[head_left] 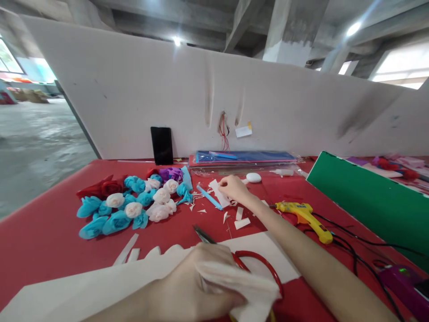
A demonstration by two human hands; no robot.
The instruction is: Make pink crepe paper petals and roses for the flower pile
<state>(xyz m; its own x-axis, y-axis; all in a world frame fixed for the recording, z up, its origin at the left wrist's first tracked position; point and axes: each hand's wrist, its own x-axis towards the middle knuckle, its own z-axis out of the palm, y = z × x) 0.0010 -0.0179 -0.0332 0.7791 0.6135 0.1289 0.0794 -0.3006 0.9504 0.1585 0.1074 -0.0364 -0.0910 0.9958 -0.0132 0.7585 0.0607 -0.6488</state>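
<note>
My left hand [197,279] is closed around a crumpled piece of white crepe paper [248,286] at the bottom centre. Scissors [259,257] with red handles lie under or against this hand, their dark blades pointing away to the left; I cannot tell whether the hand touches them. Farther off, my right hand [233,188] has its fingers pinched at a white paper strip [218,193] on the red table. A light-blue stick [210,198] lies just left of that strip. A large white crepe sheet [110,286] with a scalloped edge spreads below the left hand.
Blue, white, red and purple paper flowers [134,201] cluster at left. A yellow glue gun [301,214] with black cables lies right, before a green board [365,205]. A phone [162,146] leans on the white partition [134,89]. Paper scraps [241,223] and plastic-wrapped sheets [248,157] lie centrally.
</note>
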